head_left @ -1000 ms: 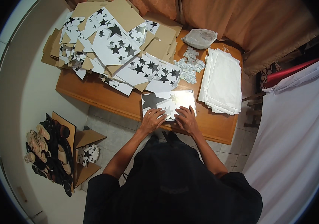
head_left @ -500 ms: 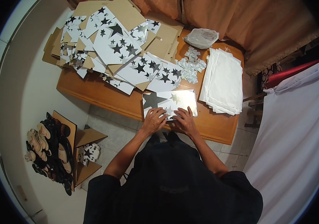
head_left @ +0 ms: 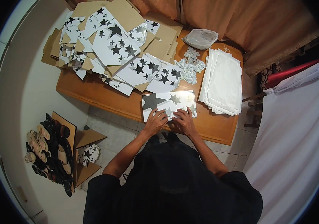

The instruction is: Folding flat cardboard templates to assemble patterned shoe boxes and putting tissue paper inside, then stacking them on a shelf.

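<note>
A flat white card printed with black and grey stars [head_left: 169, 101] lies near the front edge of the wooden table [head_left: 103, 95]. My left hand [head_left: 155, 121] rests on its near left edge, fingers spread and pressing down. My right hand [head_left: 183, 120] lies beside it on the near right part of the same card, fingers also spread. The two hands almost touch each other.
A big heap of star-printed cards and brown cardboard [head_left: 111, 44] covers the table's far left. A stack of plain white sheets [head_left: 223, 82] lies at right, small silvery packets [head_left: 190, 65] and a clear bag [head_left: 201, 38] behind. A shoe pile [head_left: 49, 149] sits on the floor at left.
Both hands slid slightly toward the near edge of the star card and pressed down; the card stays in place.
</note>
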